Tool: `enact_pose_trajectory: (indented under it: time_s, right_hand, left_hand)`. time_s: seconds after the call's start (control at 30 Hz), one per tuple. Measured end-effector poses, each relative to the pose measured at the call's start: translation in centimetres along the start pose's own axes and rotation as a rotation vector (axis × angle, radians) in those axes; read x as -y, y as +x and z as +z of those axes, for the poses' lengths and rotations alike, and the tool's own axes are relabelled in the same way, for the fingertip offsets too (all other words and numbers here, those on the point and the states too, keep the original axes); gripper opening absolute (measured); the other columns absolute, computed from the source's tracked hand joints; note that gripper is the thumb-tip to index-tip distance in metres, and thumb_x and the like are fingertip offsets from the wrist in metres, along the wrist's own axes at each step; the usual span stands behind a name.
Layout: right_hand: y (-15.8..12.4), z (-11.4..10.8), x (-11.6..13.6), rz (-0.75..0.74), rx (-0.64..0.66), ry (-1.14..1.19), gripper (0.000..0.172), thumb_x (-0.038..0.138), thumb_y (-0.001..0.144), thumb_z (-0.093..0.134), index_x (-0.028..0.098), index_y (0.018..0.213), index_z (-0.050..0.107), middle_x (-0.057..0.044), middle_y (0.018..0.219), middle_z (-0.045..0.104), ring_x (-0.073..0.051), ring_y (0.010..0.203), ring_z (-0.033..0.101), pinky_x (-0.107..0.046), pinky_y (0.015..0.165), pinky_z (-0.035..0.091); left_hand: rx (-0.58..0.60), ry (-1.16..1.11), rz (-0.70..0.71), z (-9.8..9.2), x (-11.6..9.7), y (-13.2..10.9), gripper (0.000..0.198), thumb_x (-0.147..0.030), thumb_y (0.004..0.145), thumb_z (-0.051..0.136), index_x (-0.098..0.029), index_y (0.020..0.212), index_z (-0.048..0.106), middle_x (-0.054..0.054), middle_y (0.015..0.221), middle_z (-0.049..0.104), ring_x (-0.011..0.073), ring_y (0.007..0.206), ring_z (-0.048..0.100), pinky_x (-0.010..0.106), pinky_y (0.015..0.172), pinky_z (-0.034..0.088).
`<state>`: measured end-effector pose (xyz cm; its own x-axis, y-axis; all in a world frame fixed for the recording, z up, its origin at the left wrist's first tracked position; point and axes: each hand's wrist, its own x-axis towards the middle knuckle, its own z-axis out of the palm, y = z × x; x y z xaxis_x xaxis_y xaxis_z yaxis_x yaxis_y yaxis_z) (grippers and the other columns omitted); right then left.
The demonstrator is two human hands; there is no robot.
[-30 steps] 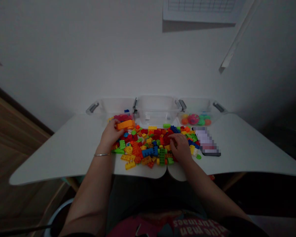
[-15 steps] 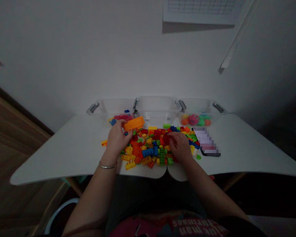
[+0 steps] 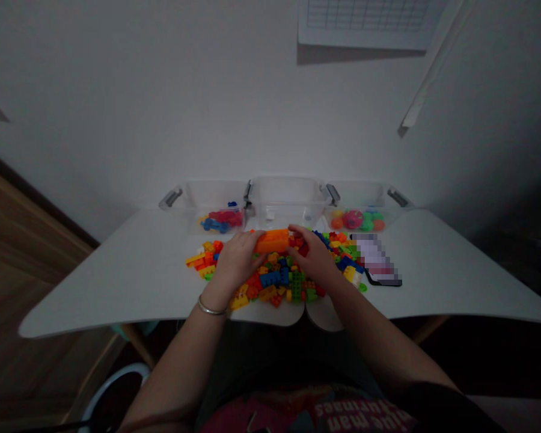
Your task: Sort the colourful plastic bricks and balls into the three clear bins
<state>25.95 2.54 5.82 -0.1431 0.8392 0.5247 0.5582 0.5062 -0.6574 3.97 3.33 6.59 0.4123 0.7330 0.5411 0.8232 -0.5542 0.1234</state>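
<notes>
Both my hands meet at a long orange toy block (image 3: 273,241), held level just above a heap of building bricks (image 3: 275,278). My left hand (image 3: 240,258) wraps its left end, thumb underneath; a thin bangle circles that wrist. At the block's right end, the thumb and fingers of my right hand (image 3: 314,255) close around it from above and below. Red, yellow, green, blue and orange bricks lie loose beneath and on either side of the hands. My hands hide part of the heap.
Three clear plastic boxes stand against the wall: a left box (image 3: 214,195) with colourful toys, a middle box (image 3: 288,191), and a right box (image 3: 358,195) holding coloured balls. A phone (image 3: 379,260) lies right of the bricks on the white table (image 3: 437,264).
My left hand has brought the orange block rightward and slightly nearer, to the middle. My right hand has lifted from the bricks and taken the block's other end.
</notes>
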Motion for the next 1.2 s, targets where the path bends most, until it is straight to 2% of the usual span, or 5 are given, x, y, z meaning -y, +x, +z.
enact_pose_trajectory:
  time_s: [0.27,0.47,0.6,0.93,1.2]
  right_hand:
    - [0.4,0.8,-0.8,0.076,-0.003,0.231,0.046,0.029,0.082,0.064,0.021,0.126,0.057,-0.012,0.127,0.063,-0.025,0.113,0.062,-0.043,0.096,0.053]
    - [0.2,-0.5,-2.0,-0.074,-0.111,0.002,0.041,0.016,0.08,0.059,0.021,0.121,0.058,-0.011,0.125,0.063,-0.026,0.122,0.056,-0.048,0.111,0.041]
    - [0.3,-1.0,-2.3,-0.098,-0.197,-0.048,0.036,0.022,0.081,0.061,0.021,0.117,0.058,-0.012,0.12,0.063,-0.027,0.118,0.057,-0.05,0.106,0.046]
    - [5.3,-4.3,-3.5,-0.044,-0.474,-0.031,0.042,0.036,0.084,0.061,0.026,0.124,0.054,-0.009,0.124,0.057,-0.023,0.104,0.061,-0.042,0.086,0.057]
    - [9.4,-4.4,-3.6,-0.017,-0.369,-0.228,0.037,0.029,0.089,0.054,0.021,0.125,0.058,-0.014,0.13,0.053,-0.027,0.125,0.049,-0.045,0.103,0.045]
  left_hand:
    - [-0.155,-0.128,-0.075,-0.5,1.1,-1.3,0.06,-0.033,0.087,0.059,-0.017,0.143,0.041,0.015,0.13,0.059,0.0269,0.119,0.057,0.044,0.102,0.047]
    - [-0.208,0.164,-0.788,-1.4,5.1,-3.5,0.061,-0.044,0.086,0.055,-0.008,0.136,0.054,0.025,0.138,0.05,0.0393,0.132,0.045,0.057,0.112,0.031]
    - [-0.05,0.148,-0.983,-0.2,7.5,-4.4,0.058,-0.048,0.089,0.05,-0.011,0.133,0.06,0.025,0.141,0.05,0.0409,0.136,0.042,0.06,0.112,0.031]
    - [0.093,-0.129,-0.823,2.8,9.4,-2.9,0.045,-0.035,0.089,0.046,-0.014,0.123,0.067,0.014,0.125,0.068,0.0278,0.121,0.059,0.04,0.11,0.04]
    - [-0.159,-0.409,-0.79,3.7,10.7,-3.3,0.046,-0.036,0.083,0.046,-0.014,0.116,0.069,0.012,0.111,0.072,0.0244,0.099,0.066,0.039,0.095,0.051]
